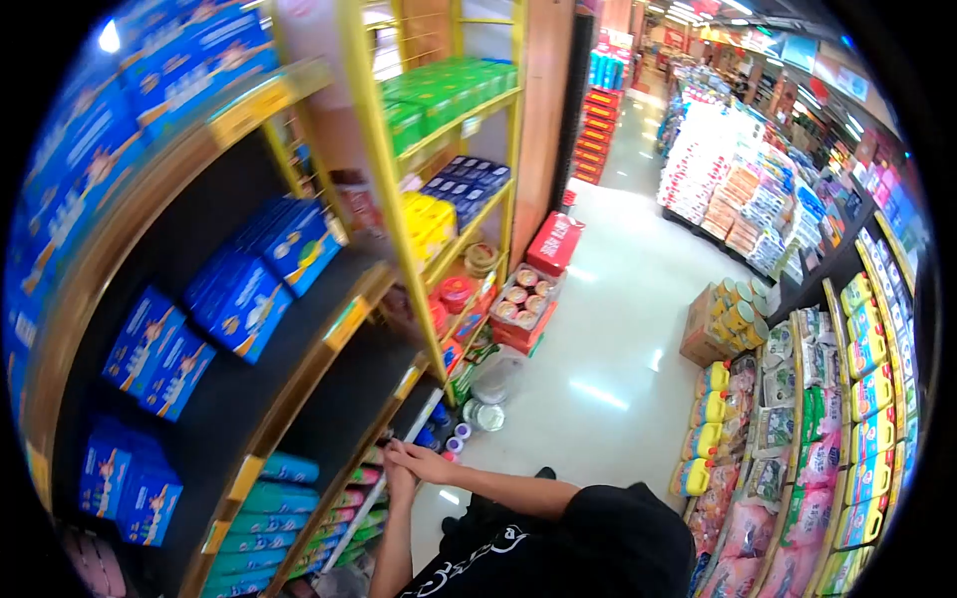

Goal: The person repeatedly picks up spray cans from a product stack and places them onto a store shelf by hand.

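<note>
My right hand (423,461) reaches in from the right and meets my left hand (399,475) at the front edge of the lower shelf (389,401). The two hands touch or overlap, with their fingers drawn together. Whatever they hold, if anything, is too small to make out. Just beyond the fingers are dark blue items and round purple-lidded containers (462,431) near the floor. Below my left hand, rows of teal packs (274,498) and of pink and green packs (344,498) line the low shelves.
Blue boxes (159,354) fill the shelves at left. A yellow rack (384,149) holds green, blue and yellow boxes. Tubs in a tray (523,294) stand on the floor beyond. Across the aisle (598,369) are a carton of cans (733,319) and shelves of yellow bottles (703,439).
</note>
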{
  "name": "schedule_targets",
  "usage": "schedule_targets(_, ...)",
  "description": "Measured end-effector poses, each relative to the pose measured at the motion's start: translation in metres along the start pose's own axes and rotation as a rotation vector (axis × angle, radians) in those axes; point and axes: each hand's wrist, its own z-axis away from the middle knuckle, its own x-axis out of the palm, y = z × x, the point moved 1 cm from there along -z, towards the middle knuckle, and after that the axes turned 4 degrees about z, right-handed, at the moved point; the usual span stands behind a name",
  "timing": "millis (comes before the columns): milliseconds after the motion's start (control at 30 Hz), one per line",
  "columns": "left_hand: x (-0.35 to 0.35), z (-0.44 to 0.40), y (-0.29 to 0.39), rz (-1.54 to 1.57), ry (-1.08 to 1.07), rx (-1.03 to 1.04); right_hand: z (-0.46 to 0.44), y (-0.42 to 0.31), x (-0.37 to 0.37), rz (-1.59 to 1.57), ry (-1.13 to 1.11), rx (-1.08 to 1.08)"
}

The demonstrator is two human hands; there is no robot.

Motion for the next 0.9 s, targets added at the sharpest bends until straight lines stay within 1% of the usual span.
schedule_targets(33,0.042,0.013,0.013,-0.077,-0.076,-0.015,0.011,0.026,-0.026,0.047,0.072,-0.051)
schedule_targets(67,0.065,0.003,-0.04,-0.158,-0.228,0.019,0.027,0.037,-0.058,0.096,0.146,-0.102)
schedule_targets(167,0.189,0.017,-0.025,0.051,-0.35,-0.163,0.092,0.004,-0.149,-0.029,0.203,-0.044)
schedule_targets(233,0.265,0.031,-0.004,0.17,-0.45,-0.301,0.11,0.014,-0.217,-0.039,0.369,-0.091)
schedule_targets(267,0.297,0.03,0.007,0.107,-0.565,-0.333,0.123,0.022,-0.248,-0.047,0.451,-0.107)
schedule_targets(300,0.327,0.027,0.024,0.041,-0.675,-0.37,0.146,0.0,-0.268,-0.232,0.5,-0.098)
schedule_targets(333,0.357,0.021,0.037,-0.028,-0.782,-0.405,0.162,-0.005,-0.293,-0.239,0.568,-0.119)
schedule_targets(367,0.382,0.014,0.042,-0.127,-0.886,-0.489,0.176,-0.009,-0.315,-0.246,0.631,-0.138)
schedule_targets(400,0.406,0.015,0.046,-0.132,-0.92,-0.457,0.188,-0.014,-0.336,-0.251,0.691,-0.159)
schedule_targets(433,0.43,0.018,0.053,-0.135,-0.951,-0.423,0.205,-0.035,-0.35,-0.201,0.787,-0.2)
schedule_targets(500,0.476,0.024,0.067,-0.136,-0.99,-0.38,0.218,-0.037,-0.39,-0.104,0.881,-0.289)
schedule_targets(600,0.543,0.014,0.048,0.029,-0.987,-0.257,0.224,-0.035,-0.448,0.005,1.048,-0.374)
schedule_targets(633,0.561,0.008,0.041,0.072,-0.998,-0.273,0.223,-0.033,-0.467,0.036,1.105,-0.392)
schedule_targets(733,0.628,-0.014,0.038,0.224,-1.02,-0.319,0.224,-0.039,-0.532,0.166,1.159,-0.451)
schedule_targets(767,0.653,-0.02,0.04,0.35,-0.954,-0.247,0.227,-0.042,-0.556,0.229,1.16,-0.426)
schedule_targets(867,0.716,-0.061,0.041,0.202,-1.152,-0.138,0.219,-0.04,-0.634,0.335,1.226,-0.465)
schedule_targets(900,0.741,-0.074,0.043,0.187,-1.134,-0.222,0.217,-0.049,-0.659,0.275,1.238,-0.493)
